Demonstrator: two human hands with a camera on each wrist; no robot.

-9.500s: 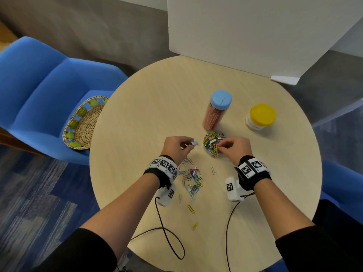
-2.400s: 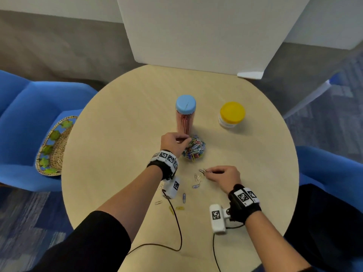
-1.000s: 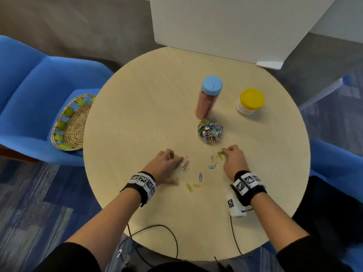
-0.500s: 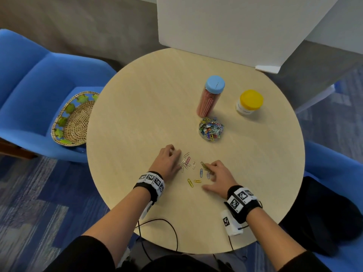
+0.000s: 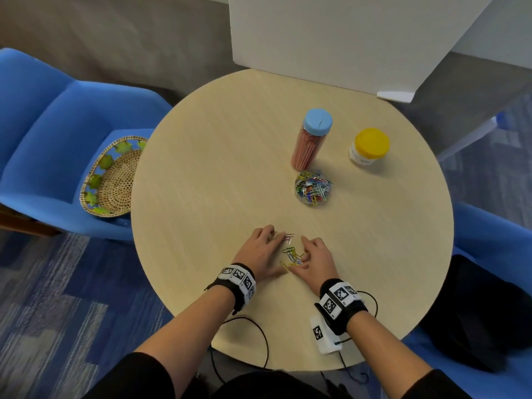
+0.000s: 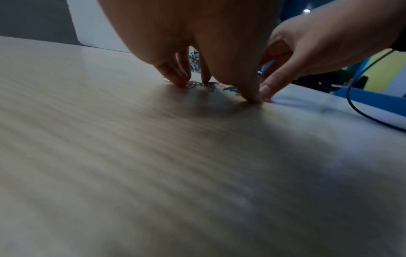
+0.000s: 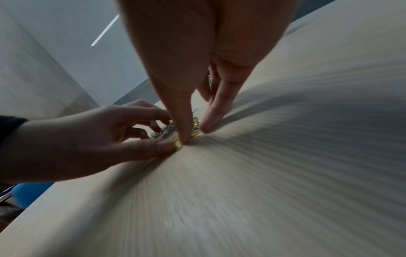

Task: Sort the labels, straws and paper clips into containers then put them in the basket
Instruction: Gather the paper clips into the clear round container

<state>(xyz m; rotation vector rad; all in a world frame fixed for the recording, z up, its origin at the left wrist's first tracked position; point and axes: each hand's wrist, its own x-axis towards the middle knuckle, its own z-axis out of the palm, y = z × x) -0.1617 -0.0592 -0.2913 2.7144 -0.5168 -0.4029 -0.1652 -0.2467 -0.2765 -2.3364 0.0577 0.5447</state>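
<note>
Your left hand [image 5: 260,253] and right hand [image 5: 313,259] rest fingertips-down on the round pale wooden table [image 5: 201,197], thumbs almost touching, cupped around a small heap of loose coloured paper clips [image 5: 291,252] — neither hand grasps anything, fingers loosely bent. Beyond them sits the clear container heaped with coloured paper clips [image 5: 312,188], then the tall blue-lidded jar of pink straws [image 5: 311,139] and the squat yellow-lidded jar [image 5: 369,147]. The woven wicker basket [image 5: 110,180] lies on the blue chair [image 5: 51,133] at your left.
</note>
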